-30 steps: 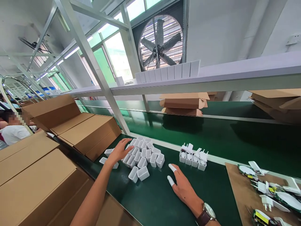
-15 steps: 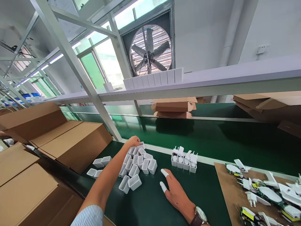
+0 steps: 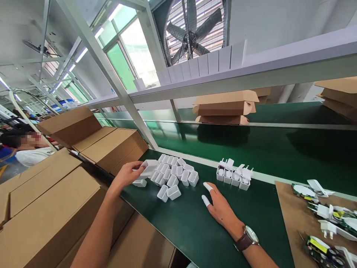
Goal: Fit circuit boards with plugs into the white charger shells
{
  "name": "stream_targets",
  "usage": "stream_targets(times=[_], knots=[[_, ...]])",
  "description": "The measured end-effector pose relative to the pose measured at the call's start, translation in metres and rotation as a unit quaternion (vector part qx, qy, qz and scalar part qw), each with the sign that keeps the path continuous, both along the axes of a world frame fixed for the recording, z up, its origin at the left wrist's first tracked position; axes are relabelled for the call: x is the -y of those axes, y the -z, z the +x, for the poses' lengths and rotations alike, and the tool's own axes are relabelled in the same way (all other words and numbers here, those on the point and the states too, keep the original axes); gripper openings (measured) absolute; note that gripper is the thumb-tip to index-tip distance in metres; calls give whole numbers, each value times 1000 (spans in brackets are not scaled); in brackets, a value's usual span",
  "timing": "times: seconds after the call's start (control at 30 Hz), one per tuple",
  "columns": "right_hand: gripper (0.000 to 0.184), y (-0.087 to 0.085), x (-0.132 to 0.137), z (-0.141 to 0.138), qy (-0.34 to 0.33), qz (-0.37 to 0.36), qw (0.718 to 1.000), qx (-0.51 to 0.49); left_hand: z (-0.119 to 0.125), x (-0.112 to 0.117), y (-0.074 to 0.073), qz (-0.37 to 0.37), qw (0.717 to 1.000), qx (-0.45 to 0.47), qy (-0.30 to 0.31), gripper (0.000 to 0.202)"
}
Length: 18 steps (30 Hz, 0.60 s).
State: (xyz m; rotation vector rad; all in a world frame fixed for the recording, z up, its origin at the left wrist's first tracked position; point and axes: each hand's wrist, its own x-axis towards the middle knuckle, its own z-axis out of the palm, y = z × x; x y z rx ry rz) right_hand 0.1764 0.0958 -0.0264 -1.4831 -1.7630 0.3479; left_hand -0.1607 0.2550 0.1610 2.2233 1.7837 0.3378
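Observation:
At the left edge of the green table, my left hand (image 3: 128,175) grips a small white open-topped box (image 3: 150,167), fingers closed on its near end. Just right of it, several like white boxes (image 3: 166,174) stand in a close cluster, and a further one (image 3: 140,183) sits below the held box. My right hand (image 3: 224,211) hovers over or rests on the table, holding nothing. Two of its fingers, spread apart, wear white finger cots. Beyond this hand, a row of white boxes (image 3: 235,180) is filled with white plugs and parts.
Brown cartons (image 3: 47,219) stand along the left. White plugs and circuit boards (image 3: 323,212) lie on a cardboard sheet (image 3: 284,212) at the right. A metal post (image 3: 139,128) and a shelf (image 3: 251,78) rise beyond the table. A person (image 3: 28,147) is at far left.
My left hand has come back from the far side of the cluster to its left side and now holds a white box. My right hand has kept much the same pose. The view has shifted.

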Motion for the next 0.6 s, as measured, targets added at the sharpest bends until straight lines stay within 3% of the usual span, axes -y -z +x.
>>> stream_targets(times=[0.13, 0.27, 0.47, 0.6], knots=[[44, -3, 1, 1, -3, -18, 1000, -3, -33, 35, 36, -64, 997, -27, -41, 42], [44, -6, 3, 4, -4, -27, 1000, 4, -38, 35, 66, -87, 991, -47, -91, 36], [42, -1, 4, 7, 1, -17, 1000, 9, -43, 36, 78, -82, 990, -38, -110, 46], [43, 1, 4, 7, 4, -25, 1000, 11, -53, 52, 83, -81, 993, -19, -85, 37]])
